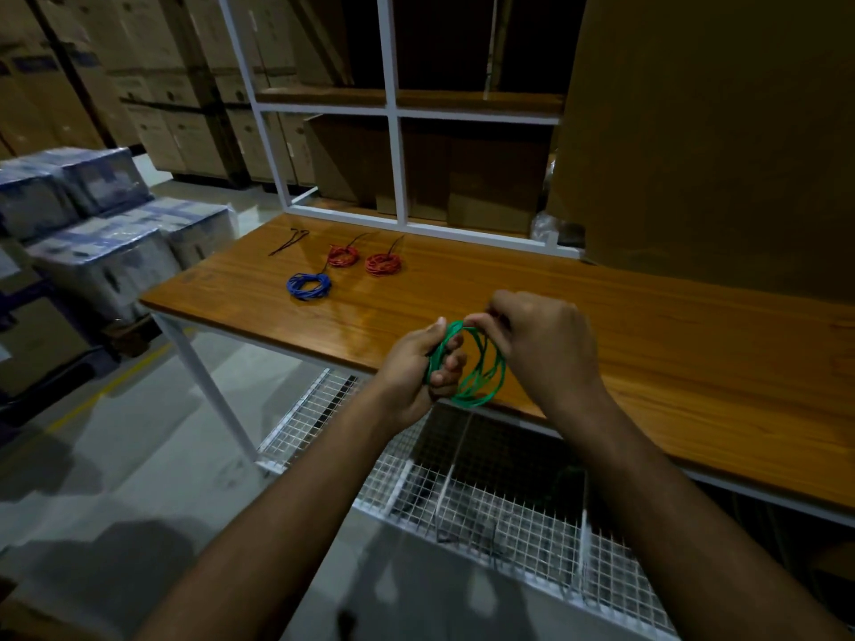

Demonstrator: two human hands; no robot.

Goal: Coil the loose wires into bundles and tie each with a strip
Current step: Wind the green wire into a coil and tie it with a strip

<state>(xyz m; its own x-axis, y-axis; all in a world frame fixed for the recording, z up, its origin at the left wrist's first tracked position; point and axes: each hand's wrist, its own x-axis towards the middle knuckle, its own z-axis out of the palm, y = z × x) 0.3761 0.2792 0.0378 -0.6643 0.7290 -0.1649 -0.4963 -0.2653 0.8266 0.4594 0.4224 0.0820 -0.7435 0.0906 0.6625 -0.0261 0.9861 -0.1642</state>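
A green wire coil (481, 381) hangs in the air over the near edge of the wooden table (647, 344). My left hand (416, 367) grips the coil's left side, fingers curled round the strands. At the coil's top, my right hand (541, 340) pinches the wire with curled fingers. Farther back on the table lie a blue coil (309, 286) and two red coils (343, 255) (383, 264), each with a dark strip round it. Loose dark strips (289, 242) lie at the far left of the table.
A white frame shelf (393, 131) with cardboard boxes stands behind the table. A large brown box (717, 145) sits at the table's right. A wire-mesh rack (486, 497) lies below the table. Wrapped boxes (106, 233) are stacked at the left on the floor.
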